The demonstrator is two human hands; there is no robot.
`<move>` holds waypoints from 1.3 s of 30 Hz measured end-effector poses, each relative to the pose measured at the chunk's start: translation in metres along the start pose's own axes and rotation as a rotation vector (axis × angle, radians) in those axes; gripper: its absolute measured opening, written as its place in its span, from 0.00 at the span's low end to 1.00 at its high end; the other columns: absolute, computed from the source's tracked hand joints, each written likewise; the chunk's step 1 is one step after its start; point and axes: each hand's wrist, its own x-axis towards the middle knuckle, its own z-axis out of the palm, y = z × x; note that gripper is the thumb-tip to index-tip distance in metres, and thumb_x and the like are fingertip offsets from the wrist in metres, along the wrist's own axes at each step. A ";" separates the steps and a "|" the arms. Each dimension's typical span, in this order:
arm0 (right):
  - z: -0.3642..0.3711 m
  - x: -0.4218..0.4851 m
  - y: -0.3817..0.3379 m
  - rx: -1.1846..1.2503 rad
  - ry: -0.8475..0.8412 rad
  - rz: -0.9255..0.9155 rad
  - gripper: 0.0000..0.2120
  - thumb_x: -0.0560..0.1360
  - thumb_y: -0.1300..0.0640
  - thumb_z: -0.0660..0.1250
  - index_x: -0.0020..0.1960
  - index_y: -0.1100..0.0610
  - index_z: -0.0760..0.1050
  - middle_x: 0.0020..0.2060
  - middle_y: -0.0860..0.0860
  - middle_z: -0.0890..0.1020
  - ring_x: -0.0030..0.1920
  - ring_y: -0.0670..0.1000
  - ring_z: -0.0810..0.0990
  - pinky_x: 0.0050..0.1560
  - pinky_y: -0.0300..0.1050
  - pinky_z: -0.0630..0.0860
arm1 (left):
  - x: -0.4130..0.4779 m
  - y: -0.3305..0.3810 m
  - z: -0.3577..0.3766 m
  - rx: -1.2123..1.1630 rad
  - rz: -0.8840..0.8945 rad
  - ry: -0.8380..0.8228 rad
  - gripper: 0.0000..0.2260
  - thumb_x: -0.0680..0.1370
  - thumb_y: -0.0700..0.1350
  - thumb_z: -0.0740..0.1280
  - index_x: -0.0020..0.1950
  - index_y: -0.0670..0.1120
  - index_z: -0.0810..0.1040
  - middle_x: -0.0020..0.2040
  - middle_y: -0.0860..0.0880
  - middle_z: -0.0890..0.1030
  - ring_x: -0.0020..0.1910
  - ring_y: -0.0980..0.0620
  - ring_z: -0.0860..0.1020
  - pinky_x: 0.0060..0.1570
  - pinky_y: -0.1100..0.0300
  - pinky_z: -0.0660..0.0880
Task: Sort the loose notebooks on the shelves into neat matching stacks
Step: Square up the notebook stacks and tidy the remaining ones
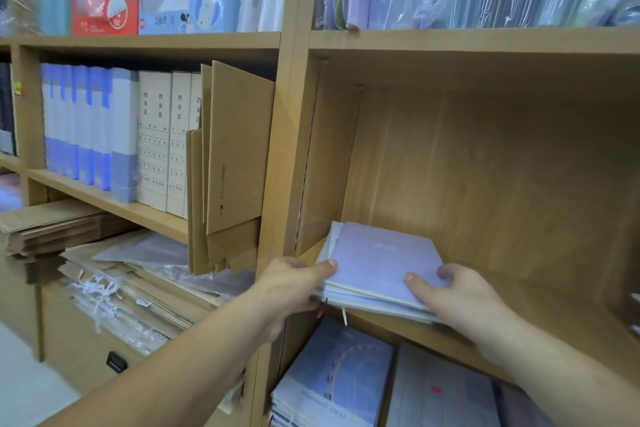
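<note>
Both hands — left, right — grip the lavender notebook stack.

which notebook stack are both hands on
The lavender stack on the middle shelf: left hand and right hand grip its sides. The blue-covered stacks one shelf below lie untouched.

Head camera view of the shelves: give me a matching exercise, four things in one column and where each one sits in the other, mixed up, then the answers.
Things
1. lilac notebook stack
2. red box
3. blue-and-white box files
4. blue wheel-cover notebooks

Places
A. top shelf, left bay
B. compartment below the hands
C. gripped between the left hand and the right hand at the shelf's front edge
D. standing upright on the middle shelf, left bay

Pairs: 1-C, 2-A, 3-D, 4-B
</note>
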 end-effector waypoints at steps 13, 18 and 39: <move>-0.047 -0.063 0.042 0.077 -0.008 0.028 0.38 0.63 0.31 0.75 0.66 0.52 0.76 0.55 0.43 0.83 0.54 0.46 0.83 0.59 0.50 0.80 | -0.076 0.007 0.020 -0.293 -0.121 -0.274 0.32 0.76 0.41 0.75 0.75 0.38 0.65 0.53 0.40 0.86 0.48 0.44 0.86 0.40 0.56 0.83; -0.049 -0.076 0.045 0.201 -0.057 0.034 0.15 0.75 0.52 0.74 0.60 0.54 0.79 0.49 0.43 0.87 0.48 0.44 0.86 0.54 0.42 0.80 | -0.089 0.000 0.024 -0.228 -0.089 -0.325 0.16 0.79 0.38 0.71 0.67 0.41 0.77 0.55 0.43 0.86 0.53 0.45 0.86 0.49 0.53 0.82; -0.119 -0.113 0.060 0.117 0.031 -0.227 0.48 0.82 0.60 0.63 0.77 0.43 0.24 0.78 0.40 0.53 0.72 0.39 0.56 0.69 0.35 0.56 | -0.125 0.037 0.079 0.081 0.499 -0.313 0.26 0.81 0.42 0.70 0.75 0.61 0.67 0.64 0.62 0.80 0.63 0.59 0.80 0.63 0.52 0.79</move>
